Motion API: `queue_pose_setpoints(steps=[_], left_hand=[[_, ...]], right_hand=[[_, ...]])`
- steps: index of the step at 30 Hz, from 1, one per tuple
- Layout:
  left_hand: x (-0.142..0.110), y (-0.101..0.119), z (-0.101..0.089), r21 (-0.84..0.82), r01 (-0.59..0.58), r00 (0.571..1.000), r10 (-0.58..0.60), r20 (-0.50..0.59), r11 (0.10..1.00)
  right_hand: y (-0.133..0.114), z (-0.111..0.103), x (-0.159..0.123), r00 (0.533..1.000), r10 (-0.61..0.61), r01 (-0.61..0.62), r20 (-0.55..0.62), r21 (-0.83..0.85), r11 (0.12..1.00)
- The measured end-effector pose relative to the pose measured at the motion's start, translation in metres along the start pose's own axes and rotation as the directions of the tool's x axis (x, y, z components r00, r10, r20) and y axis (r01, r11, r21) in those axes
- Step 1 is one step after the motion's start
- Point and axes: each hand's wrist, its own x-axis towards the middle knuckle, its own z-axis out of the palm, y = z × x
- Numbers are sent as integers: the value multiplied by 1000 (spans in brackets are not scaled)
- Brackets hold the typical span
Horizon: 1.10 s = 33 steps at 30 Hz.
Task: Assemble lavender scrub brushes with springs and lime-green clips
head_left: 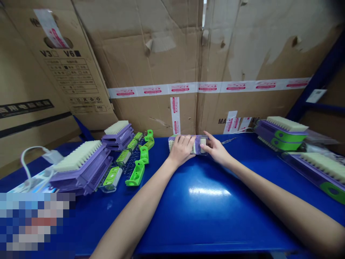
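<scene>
A purple brush (197,144) with pale bristles lies on the blue table at the middle, near the cardboard wall. My left hand (181,149) is closed over its bristle side, the fingers covering much of it. At the brush's right end sits a clear plastic piece (203,142) with something pale inside. My right hand (217,150) grips this end between thumb and fingers. Whether the clear piece is fixed to the brush, I cannot tell. To the right of my right hand lies a thin pointed tool (229,140).
On the left stand stacked purple brush bodies (81,176), clear-and-green pieces (112,178), loose springs (131,162) and green brackets (137,174). A white plug with a cable (53,156) is beside them. At right are purple-green brushes (289,140). Cardboard (151,64) walls the back.
</scene>
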Motion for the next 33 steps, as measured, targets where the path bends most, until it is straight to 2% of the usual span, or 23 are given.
queue_pose_setpoints(steps=[5, 8, 11, 14, 17, 21, 25, 28, 33], left_hand=[[1, 2, -1, -9, 60, 997, -60, -38, 998], [-1, -5, 0, -54, 183, 983, -183, 3, 982], [-4, -12, 1, -167, 387, 920, -367, 137, 907], [-7, -17, 1, -273, 483, 871, -425, 247, 832], [-9, -18, 1, -323, 493, 867, -425, 260, 808], [-9, -19, 0, -338, 493, 868, -425, 258, 801], [-8, -19, 0, -339, 491, 869, -423, 257, 803], [-8, -18, -1, -343, 491, 870, -432, 237, 801], [-8, -18, -3, -303, 477, 879, -442, 179, 825]], right_hand=[[-7, -6, 3, 988, 91, -83, -124, 73, 994], [-11, -13, 5, 953, 172, -165, -247, 51, 985], [-11, -21, 6, 912, 248, -291, -325, -89, 953], [-9, -27, 6, 916, 249, -348, -313, -315, 883], [-6, -29, 5, 935, 232, -341, -267, -506, 792], [-5, -28, 3, 952, 222, -307, -211, -666, 680], [-11, -24, 1, 966, 161, -256, -202, -827, 500], [-15, -20, -1, 969, 144, -242, -202, -896, 372], [-24, -18, -2, 970, 105, -243, -221, -925, 292]])
